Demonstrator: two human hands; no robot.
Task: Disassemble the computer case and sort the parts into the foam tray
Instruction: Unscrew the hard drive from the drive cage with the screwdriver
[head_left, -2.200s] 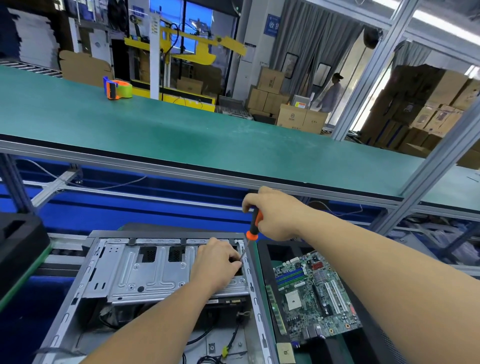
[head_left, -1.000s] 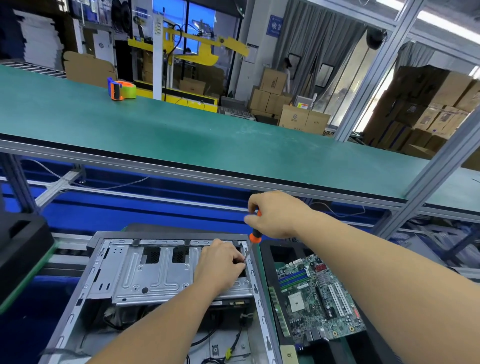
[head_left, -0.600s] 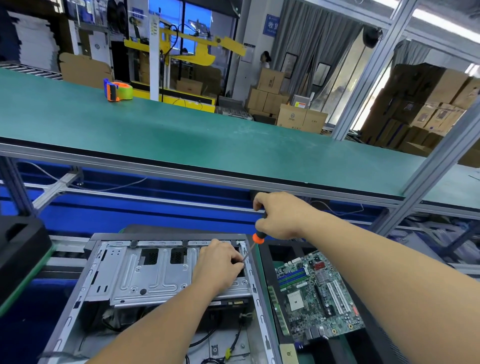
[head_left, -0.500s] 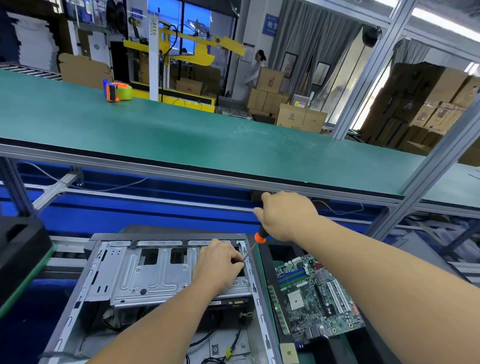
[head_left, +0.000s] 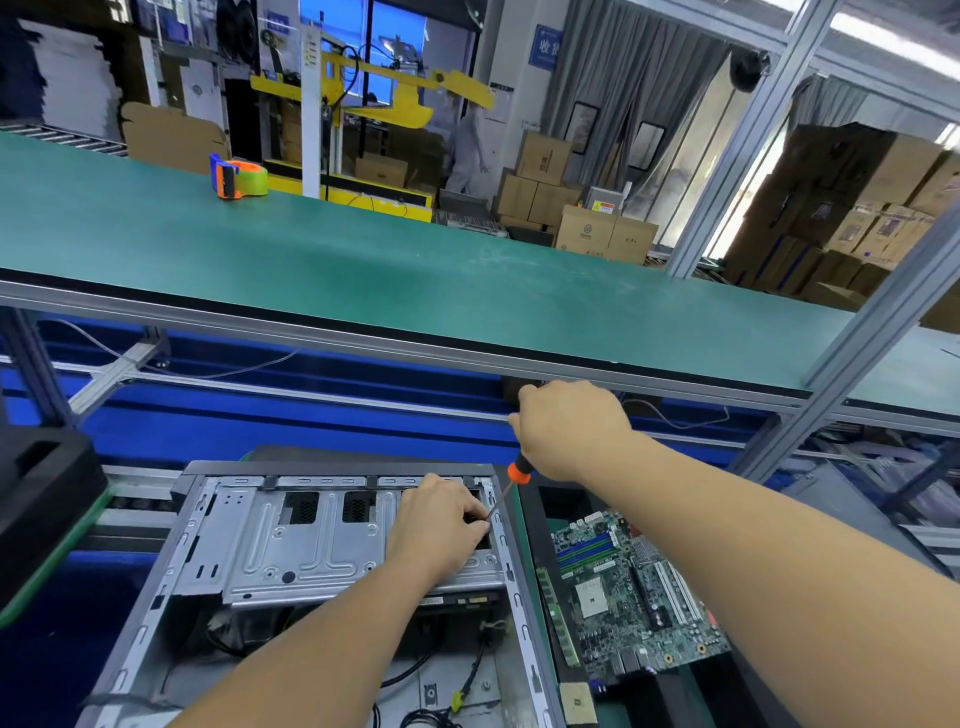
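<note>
**Screwdriver at the right wall of the open computer case**

The computer case (head_left: 156, 597) lies open on its side, and all places here are given from it. Inside its far part sits a grey metal drive cage (head_left: 291, 540) with two dark vent openings. The left hand (head_left: 441, 530) rests on the right end of this cage, its fingers curled down at the cage edge close to the screwdriver tip; I cannot tell if they pinch something small there. The right hand (head_left: 566, 431) is above the far right corner of the case and grips the handle of the screwdriver (head_left: 506, 491), of which only the orange end shows below the fist. The thin shaft slants down and to the left, and the tip meets the inside of the right case wall, just beside the left fingers.

Black cables (head_left: 467, 680) lie loose in the near part of the case. Just to the right of the case stands the black foam tray (head_left: 550, 582), and a green motherboard (head_left: 634, 592) lies in it. Beyond the case runs a long green bench (head_left: 415, 270), and a tape dispenser (head_left: 239, 176) stands at its far left. To the left of the case there is another black foam block (head_left: 41, 499)
</note>
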